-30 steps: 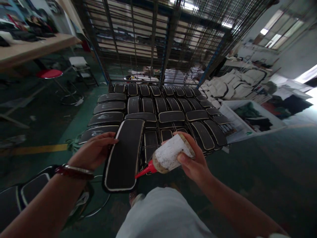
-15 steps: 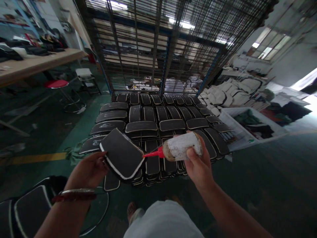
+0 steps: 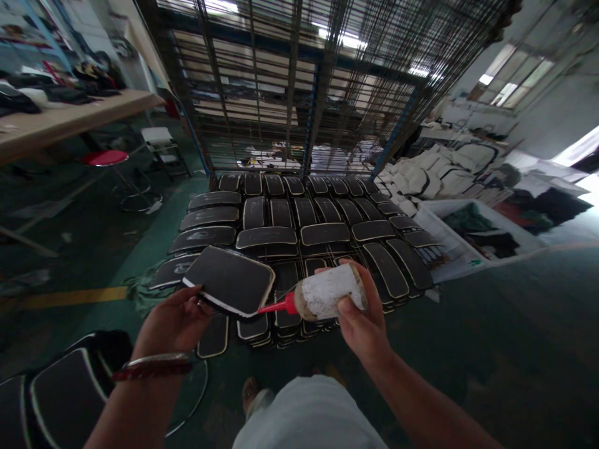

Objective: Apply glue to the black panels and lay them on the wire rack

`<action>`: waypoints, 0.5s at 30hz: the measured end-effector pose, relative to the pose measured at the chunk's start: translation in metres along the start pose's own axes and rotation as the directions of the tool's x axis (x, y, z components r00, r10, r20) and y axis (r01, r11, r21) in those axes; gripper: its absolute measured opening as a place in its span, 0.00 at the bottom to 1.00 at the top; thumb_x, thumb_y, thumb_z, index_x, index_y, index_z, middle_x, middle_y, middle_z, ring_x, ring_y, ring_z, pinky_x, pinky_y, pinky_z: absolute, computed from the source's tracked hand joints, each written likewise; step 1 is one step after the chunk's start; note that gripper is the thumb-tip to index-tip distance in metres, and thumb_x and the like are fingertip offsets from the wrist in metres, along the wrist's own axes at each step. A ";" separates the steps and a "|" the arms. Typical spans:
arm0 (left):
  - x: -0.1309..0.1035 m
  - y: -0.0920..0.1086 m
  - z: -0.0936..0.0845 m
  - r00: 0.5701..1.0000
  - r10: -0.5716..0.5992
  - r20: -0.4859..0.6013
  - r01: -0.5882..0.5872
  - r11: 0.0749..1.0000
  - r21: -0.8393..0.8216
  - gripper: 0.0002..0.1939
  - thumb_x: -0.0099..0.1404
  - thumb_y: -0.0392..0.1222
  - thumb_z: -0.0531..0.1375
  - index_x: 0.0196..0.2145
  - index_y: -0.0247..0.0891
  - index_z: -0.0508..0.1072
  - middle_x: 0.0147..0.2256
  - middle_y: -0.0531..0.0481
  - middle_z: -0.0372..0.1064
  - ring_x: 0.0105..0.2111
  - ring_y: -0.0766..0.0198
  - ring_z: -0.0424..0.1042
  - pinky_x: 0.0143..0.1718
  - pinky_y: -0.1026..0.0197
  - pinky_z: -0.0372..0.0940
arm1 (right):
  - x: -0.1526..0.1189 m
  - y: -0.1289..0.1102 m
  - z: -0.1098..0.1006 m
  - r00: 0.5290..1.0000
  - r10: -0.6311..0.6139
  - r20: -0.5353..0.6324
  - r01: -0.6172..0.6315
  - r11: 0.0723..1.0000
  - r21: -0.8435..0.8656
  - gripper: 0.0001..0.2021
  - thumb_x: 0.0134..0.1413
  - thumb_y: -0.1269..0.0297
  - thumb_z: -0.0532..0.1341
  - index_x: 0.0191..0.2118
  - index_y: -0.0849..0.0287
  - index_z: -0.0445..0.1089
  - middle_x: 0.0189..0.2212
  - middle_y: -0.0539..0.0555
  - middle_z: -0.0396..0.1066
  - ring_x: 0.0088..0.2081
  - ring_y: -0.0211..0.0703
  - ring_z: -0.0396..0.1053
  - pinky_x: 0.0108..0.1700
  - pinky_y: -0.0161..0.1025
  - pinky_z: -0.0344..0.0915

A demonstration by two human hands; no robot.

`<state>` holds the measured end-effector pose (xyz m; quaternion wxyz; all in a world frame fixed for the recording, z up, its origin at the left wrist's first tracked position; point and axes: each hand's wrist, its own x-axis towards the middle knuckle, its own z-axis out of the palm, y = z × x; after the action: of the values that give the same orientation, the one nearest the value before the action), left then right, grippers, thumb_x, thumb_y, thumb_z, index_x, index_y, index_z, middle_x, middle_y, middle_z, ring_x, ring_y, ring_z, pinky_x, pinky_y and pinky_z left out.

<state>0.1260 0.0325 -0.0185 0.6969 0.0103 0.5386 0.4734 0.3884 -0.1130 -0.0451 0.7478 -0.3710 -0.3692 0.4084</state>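
My left hand [image 3: 180, 318] grips the left edge of a black panel [image 3: 231, 279] with rounded corners and a pale line along its rim. A whitish glue bottle [image 3: 330, 292] lies sideways in my right hand [image 3: 362, 315], thumb on its near side. Its red nozzle [image 3: 276, 305] points left, and the tip meets the panel's lower right corner. Below and beyond the panel, many similar black panels [image 3: 266, 237] are laid out in rows and stacks, most edged with a pale line.
A wire rack [image 3: 290, 81] rises behind the panels. To the right stand a white bin [image 3: 435, 234] with cloth and a heap of white pieces [image 3: 430, 174]. A red stool [image 3: 105, 158] and a long table [image 3: 79, 118] are on the left. More black panels [image 3: 65, 393] sit at lower left.
The held panel has turned and tilted flatter. The bottle has moved left and slightly down, its nozzle tip passing from the panel's right corner to the lower right one.
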 end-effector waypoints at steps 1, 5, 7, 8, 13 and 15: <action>0.001 0.000 0.000 1.000 -0.003 -0.002 0.003 1.000 -0.002 0.17 0.64 0.15 0.53 0.34 0.36 0.70 0.23 0.55 0.72 0.17 0.68 0.75 0.18 0.74 0.72 | 0.000 0.000 -0.001 1.000 0.005 0.013 -0.005 1.000 -0.003 0.26 0.64 0.55 0.76 0.64 0.47 0.72 0.55 0.59 0.80 0.54 0.60 0.80 0.55 0.57 0.79; 0.002 0.001 -0.002 1.000 -0.003 -0.012 0.003 1.000 -0.005 0.17 0.65 0.15 0.54 0.35 0.36 0.71 0.23 0.55 0.72 0.15 0.71 0.72 0.17 0.76 0.70 | 0.010 -0.007 -0.003 1.000 -0.024 -0.005 0.024 1.000 -0.002 0.28 0.62 0.55 0.78 0.63 0.47 0.71 0.55 0.60 0.80 0.53 0.61 0.80 0.55 0.57 0.79; 0.002 0.000 -0.003 1.000 0.000 -0.017 0.000 1.000 -0.007 0.17 0.65 0.15 0.54 0.35 0.36 0.71 0.24 0.54 0.73 0.15 0.71 0.72 0.17 0.76 0.70 | 0.018 -0.012 -0.004 0.997 -0.064 -0.050 0.063 0.998 -0.013 0.29 0.61 0.54 0.78 0.63 0.47 0.71 0.55 0.60 0.79 0.54 0.62 0.80 0.55 0.58 0.79; 0.001 0.000 -0.003 1.000 0.000 -0.017 -0.001 1.000 -0.010 0.17 0.65 0.15 0.54 0.34 0.36 0.71 0.24 0.54 0.74 0.16 0.70 0.73 0.17 0.75 0.70 | 0.021 -0.014 -0.005 0.995 -0.079 -0.065 0.078 0.997 -0.023 0.29 0.61 0.54 0.79 0.63 0.46 0.71 0.55 0.60 0.79 0.55 0.62 0.79 0.55 0.58 0.79; 0.003 0.000 -0.001 0.999 0.004 -0.034 -0.006 0.998 -0.067 0.19 0.64 0.15 0.53 0.32 0.40 0.65 0.20 0.59 0.66 0.12 0.71 0.68 0.15 0.74 0.68 | 0.020 0.003 -0.004 0.993 0.007 -0.115 0.001 0.998 0.069 0.30 0.57 0.55 0.81 0.62 0.48 0.73 0.54 0.58 0.80 0.54 0.60 0.80 0.55 0.56 0.80; 0.005 -0.003 0.003 1.000 0.006 -0.022 -0.008 0.995 -0.100 0.19 0.66 0.16 0.51 0.31 0.41 0.62 0.19 0.61 0.62 0.11 0.74 0.65 0.14 0.77 0.63 | 0.016 0.021 -0.001 0.961 0.213 -0.176 -0.160 0.948 0.275 0.26 0.55 0.53 0.82 0.55 0.50 0.77 0.50 0.56 0.82 0.51 0.57 0.81 0.51 0.52 0.83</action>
<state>0.1302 0.0359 -0.0225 0.6890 -0.0281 0.5218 0.5022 0.3884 -0.0906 -0.0592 0.7814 -0.3436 -0.1973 0.4821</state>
